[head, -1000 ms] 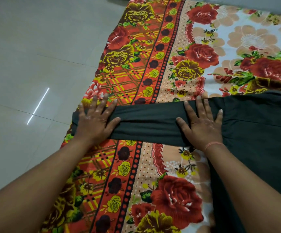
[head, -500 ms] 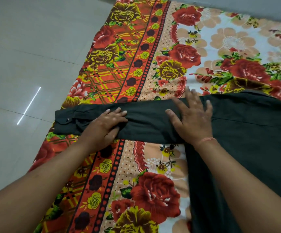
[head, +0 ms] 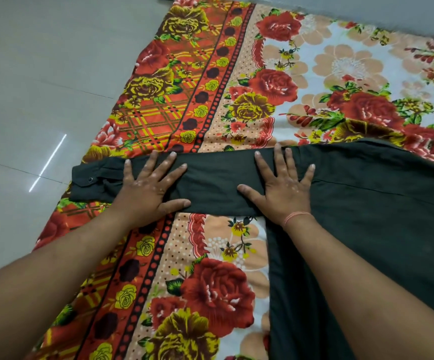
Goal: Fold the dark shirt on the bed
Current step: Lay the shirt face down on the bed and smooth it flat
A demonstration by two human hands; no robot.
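My view starts with both forearms entering from the bottom edge, cut off before the elbow, so I see nothing more of the person. The dark shirt (head: 366,229) lies on the bed (head: 158,105). Its body spreads to my right and runs off the right and bottom edges. The right forearm covers part of it, and I cannot make out a collar or front. Its sleeve (head: 210,183) stretches leftward across the floral sheet (head: 218,289).

Both hands lie flat on that sleeve, fingers straight and spread, gripping nothing. The right hand (head: 286,188) sits where the sleeve meets the body, with a pink thread (head: 295,217) at the wrist. The left hand (head: 148,193) is nearer the cuff (head: 86,181). The cuff, with one small button (head: 90,180), reaches the bed's left edge; whether it overhangs I cannot tell. Farther off, the sheet runs to the frame's top, with grey tiled floor (head: 28,74) to its left.
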